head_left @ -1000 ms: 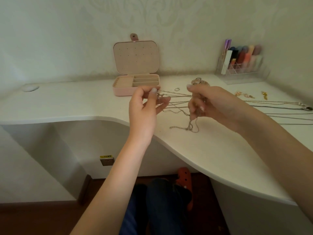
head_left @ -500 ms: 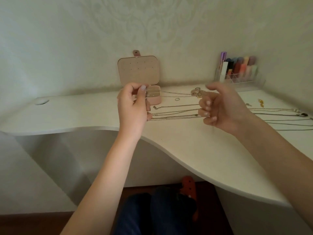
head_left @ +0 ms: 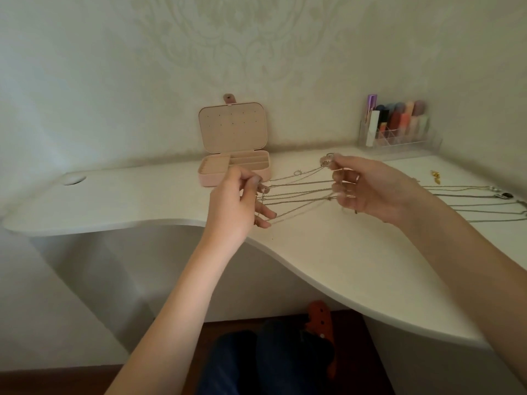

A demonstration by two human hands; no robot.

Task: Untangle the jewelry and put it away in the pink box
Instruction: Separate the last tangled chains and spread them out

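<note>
Several thin silver chains (head_left: 299, 193) are stretched taut between my two hands above the white desk (head_left: 328, 252). My left hand (head_left: 236, 206) pinches one end of the bundle, with a small gold piece dangling below its fingers. My right hand (head_left: 368, 189) grips the other end, its fingers curled round the strands. The pink box (head_left: 233, 166) stands open behind my left hand, lid upright against the wall, its compartments showing.
More chains (head_left: 470, 198) lie laid out straight on the desk to the right, with small gold pieces (head_left: 435, 175) near them. A clear organiser of cosmetics (head_left: 396, 129) stands at the back right. A round white cap (head_left: 74, 180) sits at far left.
My hands have drawn apart, pulling the chains from a drooping tangle into taut, spread strands. Since half a second ago both hands have dropped lower, to in front of the box.
</note>
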